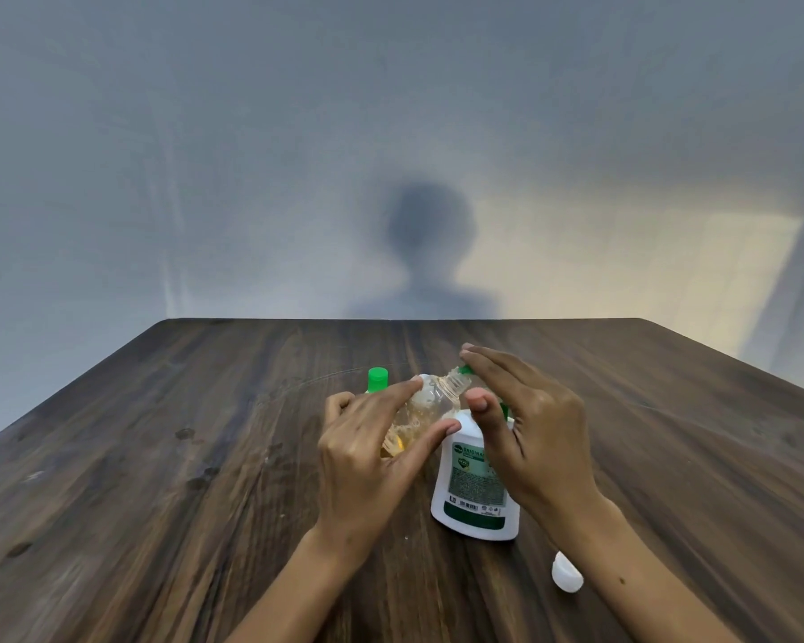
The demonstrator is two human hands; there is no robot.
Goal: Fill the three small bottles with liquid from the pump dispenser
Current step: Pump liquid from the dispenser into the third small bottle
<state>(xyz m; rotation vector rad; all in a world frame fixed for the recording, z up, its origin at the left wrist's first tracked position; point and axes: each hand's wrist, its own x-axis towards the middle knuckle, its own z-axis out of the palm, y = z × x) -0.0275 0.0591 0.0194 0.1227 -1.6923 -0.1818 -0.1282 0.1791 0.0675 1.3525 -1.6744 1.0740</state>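
My left hand grips a small clear bottle, tilted with its open threaded neck pointing up and right; amber liquid sits at its low end. The neck lies right beside the green nozzle of the white pump dispenser, which stands upright on the table. My right hand rests over the green pump head with straight fingers and hides most of it. Behind my left hand stands another small bottle with a green cap, mostly hidden. I cannot see a third small bottle.
A loose white cap lies on the dark wooden table near my right forearm. The table's far edge meets a plain grey wall that carries a person's shadow.
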